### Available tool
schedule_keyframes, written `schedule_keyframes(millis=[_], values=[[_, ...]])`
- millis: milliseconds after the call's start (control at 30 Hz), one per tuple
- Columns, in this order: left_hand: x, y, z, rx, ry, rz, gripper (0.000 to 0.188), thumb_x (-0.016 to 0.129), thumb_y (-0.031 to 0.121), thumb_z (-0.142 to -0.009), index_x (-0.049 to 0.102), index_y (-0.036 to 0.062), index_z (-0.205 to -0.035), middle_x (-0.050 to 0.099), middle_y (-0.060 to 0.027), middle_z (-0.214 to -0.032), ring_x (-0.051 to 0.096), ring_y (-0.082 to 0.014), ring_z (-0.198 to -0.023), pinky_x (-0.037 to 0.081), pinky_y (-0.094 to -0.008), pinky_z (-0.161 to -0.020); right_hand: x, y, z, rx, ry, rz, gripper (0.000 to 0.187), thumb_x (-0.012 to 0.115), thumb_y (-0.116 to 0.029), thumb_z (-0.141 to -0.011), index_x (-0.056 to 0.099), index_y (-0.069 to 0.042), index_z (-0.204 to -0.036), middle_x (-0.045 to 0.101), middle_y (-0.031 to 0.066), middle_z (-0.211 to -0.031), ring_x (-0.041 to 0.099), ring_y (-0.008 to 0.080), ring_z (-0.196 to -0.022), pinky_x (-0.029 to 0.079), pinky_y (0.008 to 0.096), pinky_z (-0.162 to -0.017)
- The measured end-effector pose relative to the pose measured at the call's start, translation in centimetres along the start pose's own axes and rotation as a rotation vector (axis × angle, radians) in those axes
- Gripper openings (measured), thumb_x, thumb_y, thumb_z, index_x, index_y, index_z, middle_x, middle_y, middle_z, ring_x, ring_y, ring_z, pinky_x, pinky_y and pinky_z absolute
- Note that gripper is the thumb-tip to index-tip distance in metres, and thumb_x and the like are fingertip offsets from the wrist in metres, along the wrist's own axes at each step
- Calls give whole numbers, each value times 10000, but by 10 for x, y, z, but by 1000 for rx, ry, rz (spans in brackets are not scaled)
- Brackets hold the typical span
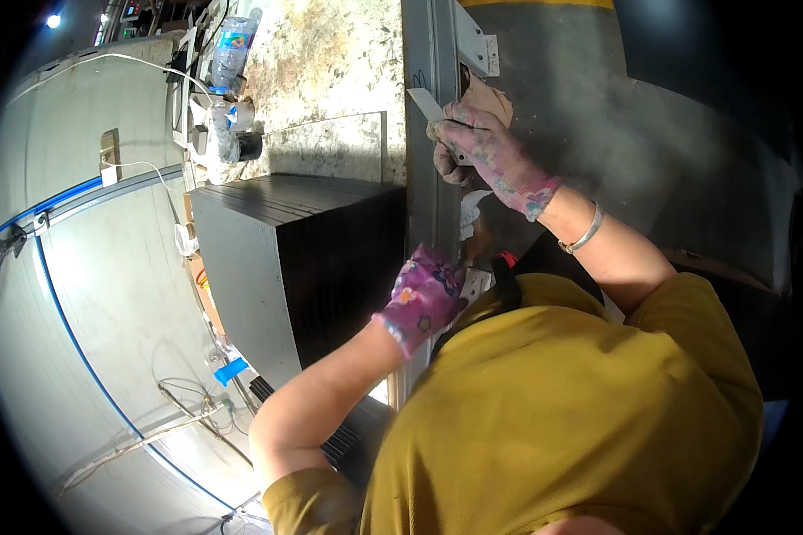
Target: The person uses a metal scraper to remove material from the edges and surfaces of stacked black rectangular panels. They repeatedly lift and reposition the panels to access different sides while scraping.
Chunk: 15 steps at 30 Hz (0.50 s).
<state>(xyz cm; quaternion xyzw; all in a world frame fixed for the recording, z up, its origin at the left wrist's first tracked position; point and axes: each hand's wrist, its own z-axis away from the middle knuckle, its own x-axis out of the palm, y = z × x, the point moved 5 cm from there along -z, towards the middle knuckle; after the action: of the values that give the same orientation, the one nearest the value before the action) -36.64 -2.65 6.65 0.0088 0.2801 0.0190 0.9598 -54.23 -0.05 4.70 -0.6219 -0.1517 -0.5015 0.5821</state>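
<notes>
right hand [473, 147]: floral fabric glove, stained and worn. Fingers curled shut around a flat pale scraper blade [426, 103]. Metal bracelet [583, 234] on the wrist.
blade: thin, flat, rectangular, light matte finish. Long axis runs diagonal, free end points up-left, away from the person; handle end buried in the fist. Tip lies against the grey metal post [431, 160].
post: painted grey steel, long and straight, runs top to bottom through mid-frame. Smooth face, slight sheen. White bracket [476, 46] near its top end.
left hand [426, 299]: same type of glove, pink-purple flower print, knit cuff. Pressed against the lower part of the post, fingers bent together on it; can't tell whether they wrap round the edge.
dark stack [330, 250]: block of thin black sheets, ribbed edge lines visible on the top face, flat dull grey side. Sits just left of the post, beside the left hand.
stone slab [330, 62]: mottled beige-brown, granite-like, polished. Lies beyond the stack.
bottles [227, 80]: clear plastic, lying at the slab's left edge, near a roll of tape [241, 114].
wall [89, 267]: pale panels, blue line [71, 330] curving down it, loose white cables [178, 392] low down, scrap of blue tape [230, 370].
shirt [562, 419]: mustard yellow, short sleeve, soft cotton look.
</notes>
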Motion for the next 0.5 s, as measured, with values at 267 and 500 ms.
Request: schedule_keyframes(millis=[267,500], values=[[-24,-8,-34,-77,11,-66,500,567,360,-843,534,38,-1224,584,-202,-1144,515,-346,-1137,365,-454,-1004,-23,18,-13,28,-49,-100,136,531,-189,-914,513,-58,-886,543,28,-680,512,95,-584,402,241,-534],[107,5,27,54,513,603,315,591,209,-868,573,73,-1151,617,-135,-1048,633,-340,-865,530,-397,-714,-32,-9,-39,-558,9,918,326,548,-220,-910,536,-16,-1164,602,119,-942,605,222,-797,483,242,-659]])
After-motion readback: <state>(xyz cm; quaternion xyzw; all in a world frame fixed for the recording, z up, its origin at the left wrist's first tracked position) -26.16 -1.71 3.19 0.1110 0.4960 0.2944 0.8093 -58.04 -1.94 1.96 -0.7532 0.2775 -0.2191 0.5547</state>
